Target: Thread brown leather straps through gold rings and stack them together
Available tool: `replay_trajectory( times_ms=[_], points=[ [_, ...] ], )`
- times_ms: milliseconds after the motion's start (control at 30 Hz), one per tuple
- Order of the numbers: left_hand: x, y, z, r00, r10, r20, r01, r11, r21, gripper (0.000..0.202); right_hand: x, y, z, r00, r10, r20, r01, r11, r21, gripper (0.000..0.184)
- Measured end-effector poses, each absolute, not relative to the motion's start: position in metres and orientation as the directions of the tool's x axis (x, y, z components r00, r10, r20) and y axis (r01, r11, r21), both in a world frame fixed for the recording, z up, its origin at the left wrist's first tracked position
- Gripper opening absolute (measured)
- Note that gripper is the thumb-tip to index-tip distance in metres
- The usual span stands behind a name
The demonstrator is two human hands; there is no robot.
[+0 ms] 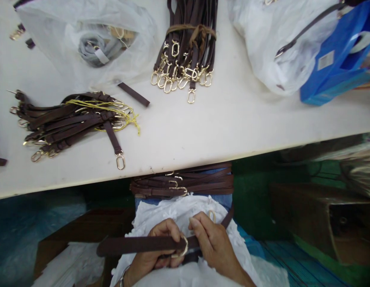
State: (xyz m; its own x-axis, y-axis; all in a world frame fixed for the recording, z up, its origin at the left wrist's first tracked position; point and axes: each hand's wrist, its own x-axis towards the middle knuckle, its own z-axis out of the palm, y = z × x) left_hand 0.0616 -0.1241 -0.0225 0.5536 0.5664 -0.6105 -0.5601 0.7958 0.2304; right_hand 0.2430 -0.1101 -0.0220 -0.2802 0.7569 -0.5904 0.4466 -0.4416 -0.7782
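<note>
Over my lap I hold a dark brown leather strap with a gold buckle. The fingers of my left hand pinch it beside the buckle, and its rounded end sticks out to the left. On the other side of the buckle, my right hand is closed on the strap, its thumb against the index finger. More of the strap shows past my right hand, near a gold ring. A stack of brown straps with gold buckles lies across my knees, just beyond both hands.
On the white table lie a strap bundle tied with yellow string, another bundle with gold clasps, and a loose strip. Plastic bags and a blue bin stand behind. Cardboard boxes flank my legs.
</note>
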Motion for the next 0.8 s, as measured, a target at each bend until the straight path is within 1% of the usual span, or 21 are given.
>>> replay_trajectory(
  times_ms=[100, 200, 333, 400, 467, 600, 700, 800],
  points=[
    [0.06, -0.127, -0.023, 0.552, 0.544, -0.631, -0.543, 0.81, 0.223, 0.025, 0.243, -0.113, -0.019, -0.288, 0.757, -0.586, 0.461, -0.427, -0.778, 0.035],
    [0.059, -0.13, -0.019, 0.536, 0.5, -0.68, -0.511, 0.833, 0.21, 0.029, 0.243, -0.115, -0.016, -0.279, 0.763, -0.584, 0.47, -0.422, -0.775, 0.034],
    [0.058, -0.129, -0.008, 0.483, 0.447, -0.753, -0.481, 0.854, 0.198, 0.044, 0.243, -0.119, -0.014, -0.255, 0.765, -0.592, 0.468, -0.438, -0.767, 0.032],
    [0.059, -0.127, -0.003, 0.473, 0.433, -0.768, -0.48, 0.857, 0.187, 0.048, 0.243, -0.12, -0.013, -0.249, 0.772, -0.585, 0.471, -0.431, -0.769, 0.032],
    [0.059, -0.126, 0.0, 0.483, 0.421, -0.768, -0.472, 0.863, 0.177, 0.047, 0.244, -0.122, -0.013, -0.244, 0.776, -0.581, 0.479, -0.425, -0.768, 0.032],
    [0.058, -0.131, -0.003, 0.497, 0.437, -0.749, -0.477, 0.859, 0.184, 0.04, 0.246, -0.124, -0.012, -0.224, 0.793, -0.567, 0.491, -0.411, -0.768, 0.032],
    [0.058, -0.132, -0.009, 0.524, 0.458, -0.718, -0.461, 0.862, 0.212, 0.04, 0.246, -0.126, -0.013, -0.208, 0.808, -0.552, 0.487, -0.404, -0.774, 0.032],
    [0.06, -0.123, -0.013, 0.596, 0.465, -0.654, -0.395, 0.879, 0.266, 0.041, 0.246, -0.125, -0.019, -0.138, 0.82, -0.555, 0.512, -0.421, -0.749, 0.035]
  ],
)
